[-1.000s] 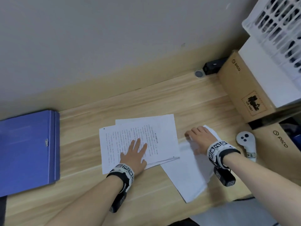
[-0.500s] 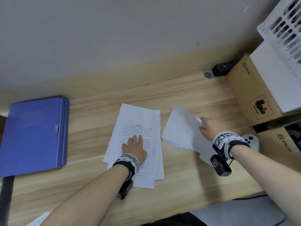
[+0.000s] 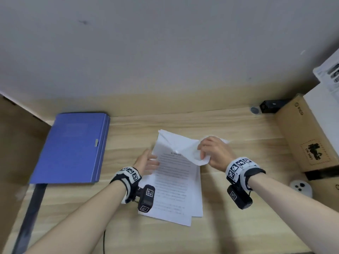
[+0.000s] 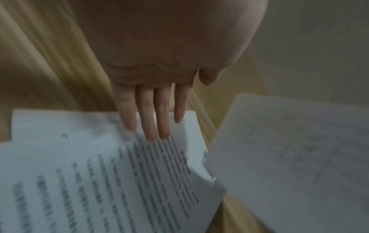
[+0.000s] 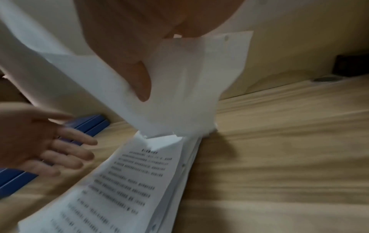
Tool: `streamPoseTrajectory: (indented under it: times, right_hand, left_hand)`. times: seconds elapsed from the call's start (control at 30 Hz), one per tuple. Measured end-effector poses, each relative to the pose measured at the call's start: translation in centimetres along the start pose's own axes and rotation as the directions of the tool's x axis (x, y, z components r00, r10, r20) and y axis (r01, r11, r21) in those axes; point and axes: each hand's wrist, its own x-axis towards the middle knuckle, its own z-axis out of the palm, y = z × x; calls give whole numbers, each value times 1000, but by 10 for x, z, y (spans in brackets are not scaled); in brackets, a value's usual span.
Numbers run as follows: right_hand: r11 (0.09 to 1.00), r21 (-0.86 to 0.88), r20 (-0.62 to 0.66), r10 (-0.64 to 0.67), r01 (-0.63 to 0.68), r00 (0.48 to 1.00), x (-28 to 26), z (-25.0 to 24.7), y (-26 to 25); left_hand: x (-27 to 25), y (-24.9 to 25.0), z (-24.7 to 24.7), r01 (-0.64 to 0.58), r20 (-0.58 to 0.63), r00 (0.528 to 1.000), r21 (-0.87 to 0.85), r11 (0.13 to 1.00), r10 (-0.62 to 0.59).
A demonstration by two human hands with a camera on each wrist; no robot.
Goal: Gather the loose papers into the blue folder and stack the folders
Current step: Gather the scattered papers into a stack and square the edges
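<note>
The right hand [image 3: 213, 153] has carried its loose sheet [image 3: 185, 149] over the paper pile [image 3: 176, 184]; the left hand [image 3: 146, 163] lifted.

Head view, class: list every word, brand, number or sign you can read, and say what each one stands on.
"PICO": printed on the side of the cardboard box.
"UN 3481": on that box's stamped label; small, so the digits are uncertain.
Printed sheet on the pile: lines of text, too blurred to read.
Wristbands: black-and-white square markers, no words.
Blue folder: no readable text.
</note>
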Motion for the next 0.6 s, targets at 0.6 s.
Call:
streamPoseTrajectory:
  times: [0.6]
  right_hand:
    - [987, 73, 479, 88, -140, 873, -10, 59, -18]
  left_hand:
    - [-14, -46, -32, -271, -118, 945, 239, 932, 305]
